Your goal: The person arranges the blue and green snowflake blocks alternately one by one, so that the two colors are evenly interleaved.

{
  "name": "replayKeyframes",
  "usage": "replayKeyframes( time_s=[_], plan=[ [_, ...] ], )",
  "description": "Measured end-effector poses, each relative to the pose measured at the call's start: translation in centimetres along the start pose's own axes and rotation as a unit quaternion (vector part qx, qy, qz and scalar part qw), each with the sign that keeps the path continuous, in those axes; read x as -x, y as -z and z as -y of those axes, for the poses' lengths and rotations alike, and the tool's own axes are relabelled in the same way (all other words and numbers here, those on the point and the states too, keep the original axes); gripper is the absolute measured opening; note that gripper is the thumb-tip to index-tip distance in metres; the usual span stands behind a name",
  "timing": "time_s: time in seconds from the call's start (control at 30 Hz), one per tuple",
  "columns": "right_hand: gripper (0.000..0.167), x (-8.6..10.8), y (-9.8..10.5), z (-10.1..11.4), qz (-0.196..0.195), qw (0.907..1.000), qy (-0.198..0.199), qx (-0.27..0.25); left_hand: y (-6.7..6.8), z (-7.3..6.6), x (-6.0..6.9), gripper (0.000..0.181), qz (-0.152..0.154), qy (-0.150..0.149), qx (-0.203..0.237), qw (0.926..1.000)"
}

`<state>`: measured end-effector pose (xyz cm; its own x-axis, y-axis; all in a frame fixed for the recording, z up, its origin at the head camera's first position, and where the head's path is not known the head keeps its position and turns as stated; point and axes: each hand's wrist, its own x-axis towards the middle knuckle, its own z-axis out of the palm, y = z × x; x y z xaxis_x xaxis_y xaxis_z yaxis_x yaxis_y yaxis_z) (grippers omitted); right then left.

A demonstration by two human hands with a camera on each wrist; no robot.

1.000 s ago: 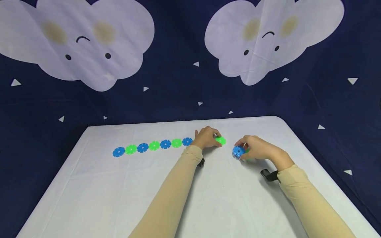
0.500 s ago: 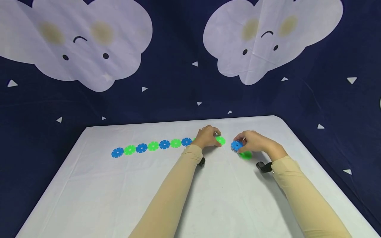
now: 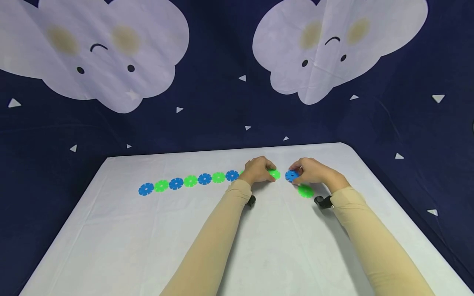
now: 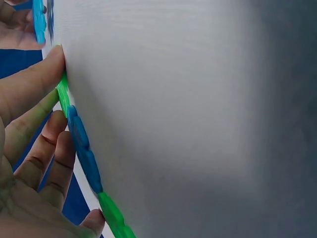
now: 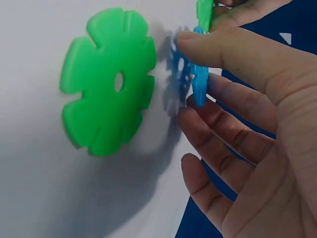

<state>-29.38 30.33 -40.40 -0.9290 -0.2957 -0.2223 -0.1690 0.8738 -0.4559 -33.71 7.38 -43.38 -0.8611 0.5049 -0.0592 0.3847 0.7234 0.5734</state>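
My left hand [image 3: 256, 170] pinches the edges of a green notched flower disc [image 3: 274, 174] at the right end of a row, between thumb and forefinger. In the left wrist view that green disc [image 4: 63, 94] adjoins a blue disc [image 4: 84, 151], partly behind the other fingers. My right hand [image 3: 314, 170] holds another blue notched disc [image 3: 291, 176] just right of the row's end, with a gap between. The right wrist view shows this blue disc [image 5: 199, 69] edge-on between thumb and fingers, slightly off the table. A loose green disc [image 3: 305, 191] lies flat below the right hand.
The row of alternating blue discs [image 3: 176, 183] and green discs [image 3: 190, 181] runs leftward across the white table [image 3: 111, 238]. Dark straps with small devices [image 3: 323, 202] sit on the wrists. A dark blue cloud-print cloth [image 3: 218, 82] hangs behind the table.
My right hand has lifted the blue disc off the loose green disc and moved it up and left, towards the row's end. The left hand has stayed on its green disc.
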Motion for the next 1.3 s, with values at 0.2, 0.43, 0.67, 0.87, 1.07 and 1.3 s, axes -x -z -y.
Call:
replayKeyframes(
  time_s=[0.2,0.43,0.67,0.87,1.07,1.3],
  plan=[
    [0.053,-1.0,-0.3,-0.1,0.003,1.0,0.008,0.005,0.0,-0.2,0.1,0.042,0.006,0.004,0.009,0.9999],
    [0.052,-1.7,-0.3,0.3,0.003,0.9998,0.014,0.011,0.1,-0.2,0.2,0.041,0.003,0.002,0.008,1.0],
    [0.053,-1.9,-0.3,0.4,0.008,0.9997,0.025,0.002,0.2,-0.2,0.2,0.042,0.004,0.003,0.01,0.9999],
    [0.053,-2.1,-0.4,0.2,0.006,0.9997,0.021,-0.011,0.0,-0.1,0.1,0.042,0.003,0.004,0.017,0.9998],
    [0.052,-2.1,-0.3,0.2,0.004,0.9996,0.023,-0.017,0.0,-0.1,0.1,0.042,0.003,0.006,0.023,0.9997],
    [0.053,-2.2,-0.4,0.2,0.012,0.999,0.034,-0.025,0.0,0.1,0.1,0.042,0.007,0.003,0.03,0.9995]
  ],
)
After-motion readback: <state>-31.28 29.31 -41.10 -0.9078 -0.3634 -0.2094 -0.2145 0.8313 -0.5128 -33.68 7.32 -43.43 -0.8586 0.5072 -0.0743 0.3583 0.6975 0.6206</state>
